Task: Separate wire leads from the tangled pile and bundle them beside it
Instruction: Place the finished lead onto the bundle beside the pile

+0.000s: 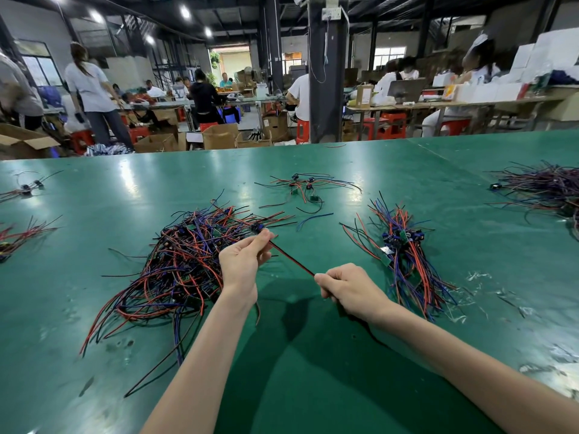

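Note:
A tangled pile (181, 264) of red, blue and black wire leads with small boards lies on the green table (313, 355), left of centre. My left hand (242, 261) pinches the connector end of one red-and-black lead (291, 260) just above the pile's right edge. My right hand (347, 288) grips the same lead farther down, and the lead runs taut between the two hands. To the right lies an aligned bundle (404, 258) of leads, their ends pointing away from me and toward me.
A small loose cluster of leads (305, 189) lies behind the hands. Another heap (545, 189) sits at the far right, and smaller groups (18, 236) at the left edge. Beyond the table's far edge are cardboard boxes, red stools and people at benches.

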Tool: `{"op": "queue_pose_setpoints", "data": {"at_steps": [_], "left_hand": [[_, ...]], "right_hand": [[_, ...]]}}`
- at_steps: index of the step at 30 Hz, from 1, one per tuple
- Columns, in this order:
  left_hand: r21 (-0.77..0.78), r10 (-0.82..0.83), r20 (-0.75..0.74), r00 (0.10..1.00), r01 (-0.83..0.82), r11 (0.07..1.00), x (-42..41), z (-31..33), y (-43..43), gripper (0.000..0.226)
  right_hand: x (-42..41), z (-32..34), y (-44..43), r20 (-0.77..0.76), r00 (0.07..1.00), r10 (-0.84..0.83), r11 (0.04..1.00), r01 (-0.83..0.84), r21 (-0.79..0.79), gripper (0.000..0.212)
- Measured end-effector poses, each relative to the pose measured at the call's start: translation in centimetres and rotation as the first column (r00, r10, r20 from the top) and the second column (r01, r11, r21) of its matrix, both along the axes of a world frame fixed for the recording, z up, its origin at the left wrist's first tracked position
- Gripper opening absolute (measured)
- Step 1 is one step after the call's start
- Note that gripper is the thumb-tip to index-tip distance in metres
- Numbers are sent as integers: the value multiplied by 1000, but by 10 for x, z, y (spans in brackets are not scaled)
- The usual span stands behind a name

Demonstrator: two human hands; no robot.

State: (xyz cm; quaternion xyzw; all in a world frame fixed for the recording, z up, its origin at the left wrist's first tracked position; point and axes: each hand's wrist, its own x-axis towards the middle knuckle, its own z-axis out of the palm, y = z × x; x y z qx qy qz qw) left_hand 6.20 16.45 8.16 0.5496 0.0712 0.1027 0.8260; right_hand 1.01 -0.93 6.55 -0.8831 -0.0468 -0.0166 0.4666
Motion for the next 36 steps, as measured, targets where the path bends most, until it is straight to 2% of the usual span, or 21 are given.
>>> {"op": "queue_pose_setpoints", "data": {"at_steps": [3,5,8,12,15,18,25,27,28,30,32,34,36], "left_hand": [[-27,-7,8,1000,7,1000,-1,3,-1,7],[-62,15,-1,1000,-15,998,0,5,3,7],[-75,47,-15,999,-48,996,2,4,8,9],[-34,36,-16,999,-36,999,3,0,3,9],[31,-4,-10,1000,5,999,1,-4,-5,7],[63,-22,-10,1000,23,998,0,-7,-8,6],[138,-58,4,998,57,989,-5,-10,-18,13],[109,-25,-14,1000,26,994,-3,-10,-16,12],[71,-4,-29,1000,7,997,-1,-9,-13,9],[-19,20,-49,999,-21,1000,1,-6,-7,9],[-83,27,-51,998,-31,996,1,-2,-4,12],[-120,20,-45,999,-25,992,-1,2,-3,11],[-146,4,-38,999,-9,989,-3,5,-4,9]], "right_hand": [[-2,2,0,-9,1000,3,1000,-3,19,44],[-7,4,2,28,996,80,996,-80,23,40],[-17,5,8,141,968,207,978,-208,-6,29],[-26,8,18,372,887,273,961,-271,-59,21],[-31,12,23,543,800,256,962,-266,-62,18],[-34,11,25,587,775,234,967,-246,-60,17],[-36,8,28,699,664,265,964,-173,-201,13],[-36,7,27,663,702,260,966,-203,-163,16],[-36,7,25,617,753,228,972,-215,-97,19],[-32,7,23,457,879,133,977,-194,89,27],[-26,4,19,285,957,48,962,-121,245,36],[-19,1,15,144,989,-11,948,-35,316,42],[-13,-2,11,34,998,-49,954,37,298,44]]}}
